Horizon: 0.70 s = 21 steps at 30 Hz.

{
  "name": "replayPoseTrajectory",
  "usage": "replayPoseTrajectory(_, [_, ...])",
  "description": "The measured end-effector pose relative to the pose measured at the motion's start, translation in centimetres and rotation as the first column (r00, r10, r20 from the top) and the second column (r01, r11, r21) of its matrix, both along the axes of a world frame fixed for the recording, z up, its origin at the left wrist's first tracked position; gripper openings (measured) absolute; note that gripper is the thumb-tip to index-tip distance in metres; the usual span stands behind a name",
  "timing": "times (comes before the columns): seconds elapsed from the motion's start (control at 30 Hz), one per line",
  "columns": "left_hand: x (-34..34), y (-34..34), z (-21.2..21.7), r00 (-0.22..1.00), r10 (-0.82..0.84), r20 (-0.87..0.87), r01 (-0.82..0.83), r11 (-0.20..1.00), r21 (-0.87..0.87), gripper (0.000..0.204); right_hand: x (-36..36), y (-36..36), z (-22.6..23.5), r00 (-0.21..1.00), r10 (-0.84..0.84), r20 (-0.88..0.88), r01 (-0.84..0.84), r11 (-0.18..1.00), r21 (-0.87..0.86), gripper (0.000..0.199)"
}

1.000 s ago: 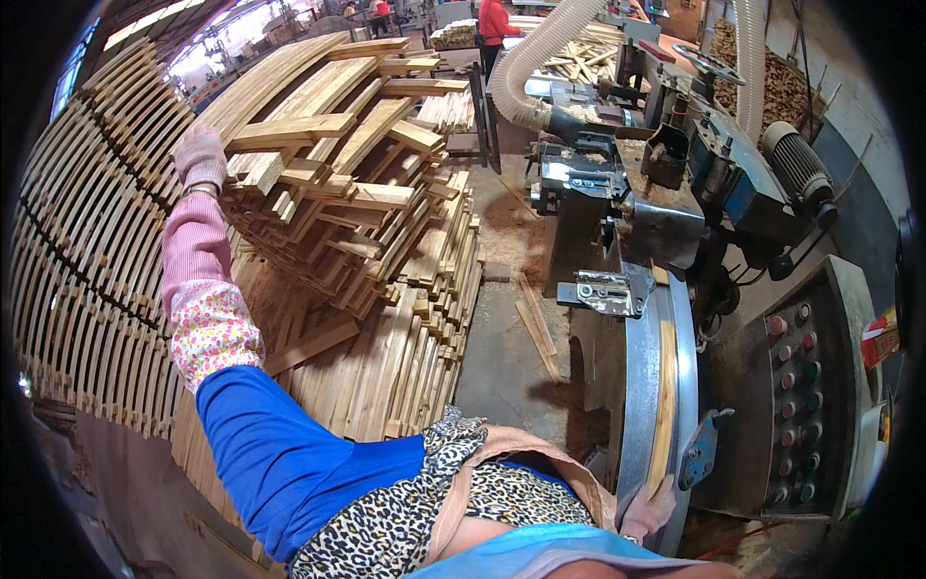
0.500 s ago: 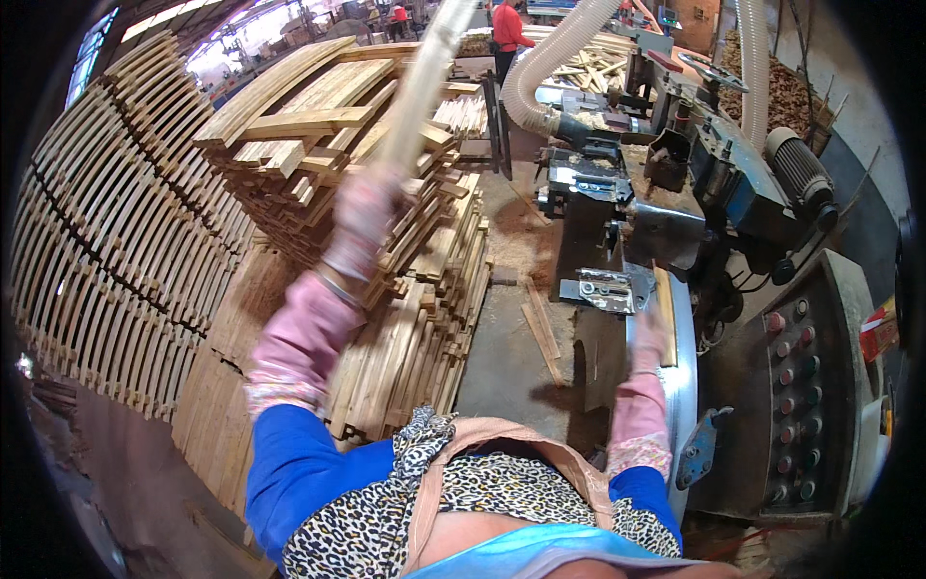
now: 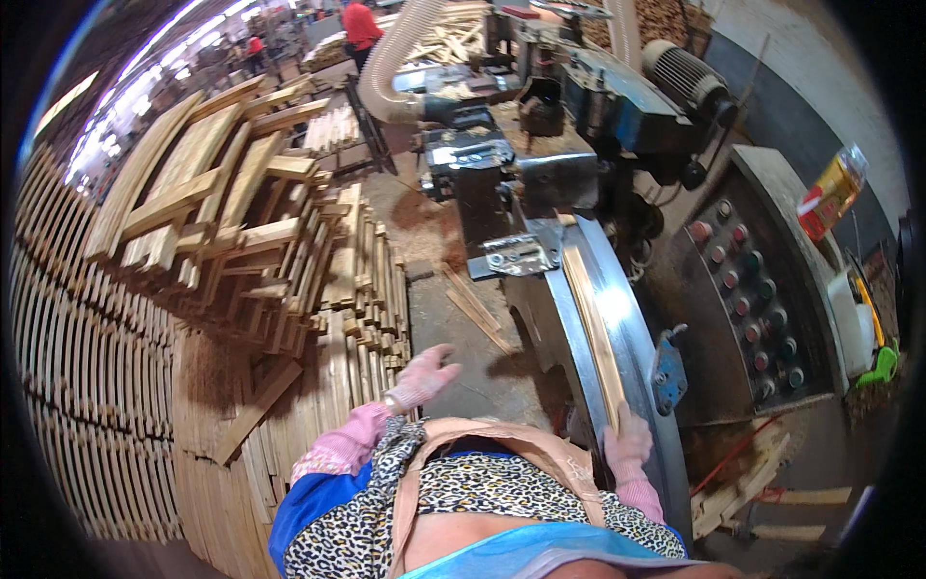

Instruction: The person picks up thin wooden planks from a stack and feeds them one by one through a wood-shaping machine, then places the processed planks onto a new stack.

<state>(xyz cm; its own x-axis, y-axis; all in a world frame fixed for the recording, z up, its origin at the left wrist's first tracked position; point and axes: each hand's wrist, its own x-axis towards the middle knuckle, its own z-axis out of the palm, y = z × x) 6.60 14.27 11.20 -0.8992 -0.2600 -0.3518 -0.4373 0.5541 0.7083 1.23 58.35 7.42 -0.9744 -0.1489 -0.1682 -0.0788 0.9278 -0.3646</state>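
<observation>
My right hand [image 3: 629, 442], in a pale pink glove, grips the near end of a wooden slat [image 3: 593, 323]. That slat lies lengthwise on the curved, shiny metal table [image 3: 632, 318] of a woodworking machine. A metal clamp-like fixture [image 3: 521, 256] sits at the table's left edge, near the slat's far end. My left hand [image 3: 426, 376], also gloved in pink, is empty with its fingers apart. It hovers in front of my body, just right of the stacked wood [image 3: 362, 333].
Curved slats [image 3: 87, 386] are stacked high at far left. Loose boards top another pile [image 3: 207, 207]. On the right stand a button panel [image 3: 752, 299] and a motor [image 3: 685, 77]. A ribbed hose [image 3: 391, 68] rises behind. Offcuts [image 3: 477, 304] lie on the floor. A person in red [image 3: 361, 27] stands far off.
My left hand has let go of the long wooden piece it held raised and has come down near my body. My right hand has drawn back toward me along the table. The view has swung right.
</observation>
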Motion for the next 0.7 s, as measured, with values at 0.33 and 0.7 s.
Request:
replayPoseTrajectory(0.33, [-0.6, -6.3, 0.2, 0.94, 0.197, -0.278, -0.222, 0.973, -0.061, 0.057, -12.7, -4.3, -8.7, 0.686, -0.1, -0.72, 0.084, 0.995, -0.057, 0.055])
replayPoseTrajectory(0.7, [-3.5, -20.6, 24.2, -0.069, 0.877, -0.475, -0.001, 0.476, 0.879, 0.07, -14.9, -9.9, -7.9, 0.863, -0.141, -0.485, 0.117, 0.99, -0.079, 0.044])
